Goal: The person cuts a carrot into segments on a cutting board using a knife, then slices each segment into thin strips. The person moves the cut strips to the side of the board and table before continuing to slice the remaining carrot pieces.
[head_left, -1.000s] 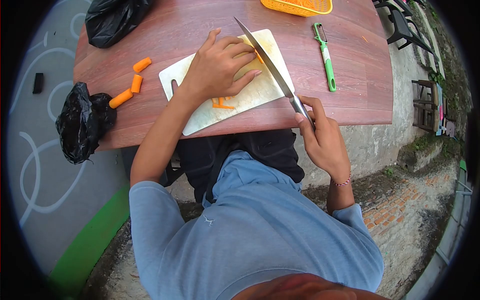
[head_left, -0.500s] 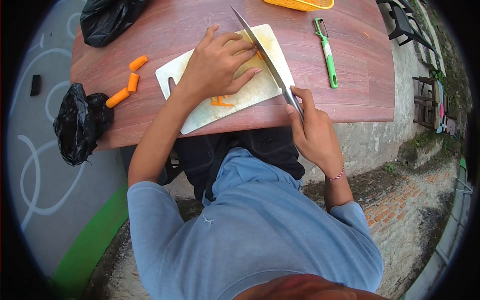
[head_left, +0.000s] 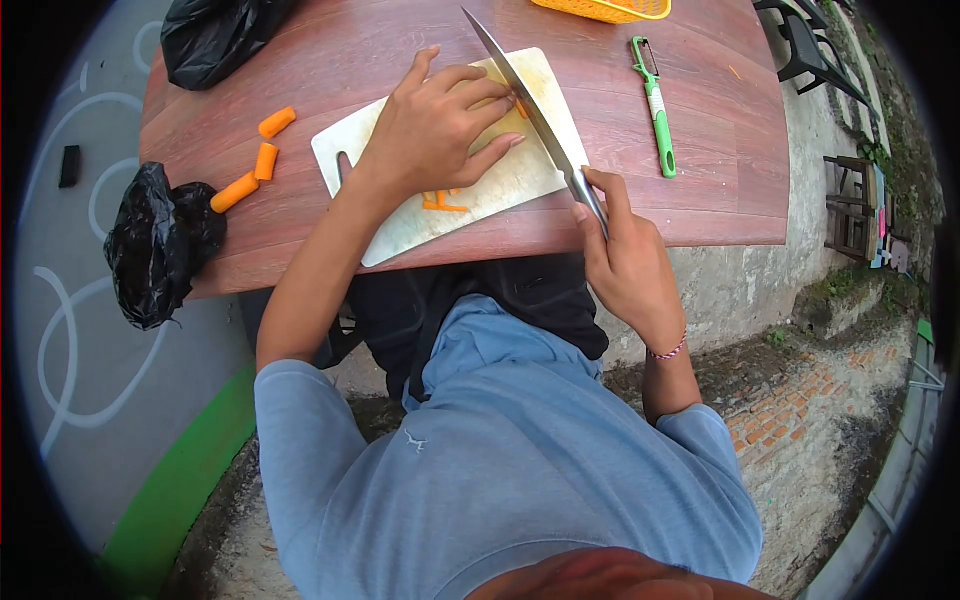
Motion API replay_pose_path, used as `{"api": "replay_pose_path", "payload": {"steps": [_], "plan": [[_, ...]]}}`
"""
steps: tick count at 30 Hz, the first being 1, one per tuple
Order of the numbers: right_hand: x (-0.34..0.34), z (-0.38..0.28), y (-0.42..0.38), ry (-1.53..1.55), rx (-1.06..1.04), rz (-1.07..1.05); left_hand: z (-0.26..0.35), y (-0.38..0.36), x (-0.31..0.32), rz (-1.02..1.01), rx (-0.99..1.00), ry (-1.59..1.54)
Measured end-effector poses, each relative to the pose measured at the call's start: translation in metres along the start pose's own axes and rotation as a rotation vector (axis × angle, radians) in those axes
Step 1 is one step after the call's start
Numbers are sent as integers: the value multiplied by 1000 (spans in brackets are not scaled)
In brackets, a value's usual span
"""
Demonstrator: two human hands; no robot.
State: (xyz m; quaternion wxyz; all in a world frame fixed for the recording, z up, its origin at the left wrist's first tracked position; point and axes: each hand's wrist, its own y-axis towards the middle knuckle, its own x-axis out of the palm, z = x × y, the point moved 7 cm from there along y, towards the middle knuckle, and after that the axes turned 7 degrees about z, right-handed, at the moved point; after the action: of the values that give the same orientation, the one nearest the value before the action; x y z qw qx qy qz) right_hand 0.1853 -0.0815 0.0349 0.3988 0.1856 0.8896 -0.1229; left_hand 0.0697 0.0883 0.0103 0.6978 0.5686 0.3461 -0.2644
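Observation:
My right hand (head_left: 630, 255) is closed round the handle of a kitchen knife (head_left: 530, 103). The blade slants up and left across a white cutting board (head_left: 410, 238), its tip past the far edge. On the board, my left hand (head_left: 435, 125) has its fingertips close beside the blade, bent down over a carrot piece (head_left: 521, 108), of which only a bit of orange shows. The thumb reaches toward the knife and the little finger side is lifted. Cut carrot sticks (head_left: 443, 202) lie on the board below the left palm.
Several peeled carrot pieces (head_left: 266, 161) lie on the wooden table (head_left: 700, 120) left of the board. Black plastic bags (head_left: 150, 245) sit at the left edge and far left corner. A green peeler (head_left: 660, 130) lies at the right, and a yellow basket (head_left: 610, 10) stands at the back.
The knife and right hand have shifted very slightly upward. My left hand stays in place over the carrot, and the things on the table lie as before.

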Motion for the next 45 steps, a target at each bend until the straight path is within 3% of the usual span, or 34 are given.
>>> {"api": "replay_pose_path", "payload": {"steps": [8, 29, 37, 45], "plan": [[-10, 20, -27, 114, 149, -48, 0, -1, 1, -12, -2, 11], [-5, 5, -15, 29, 47, -18, 2, 0, -1, 10, 14, 17], [9, -15, 26, -25, -66, 6, 6, 1, -1, -9, 25, 37], [10, -9, 26, 8, -39, 12, 3, -1, 1, -10, 14, 44]]}}
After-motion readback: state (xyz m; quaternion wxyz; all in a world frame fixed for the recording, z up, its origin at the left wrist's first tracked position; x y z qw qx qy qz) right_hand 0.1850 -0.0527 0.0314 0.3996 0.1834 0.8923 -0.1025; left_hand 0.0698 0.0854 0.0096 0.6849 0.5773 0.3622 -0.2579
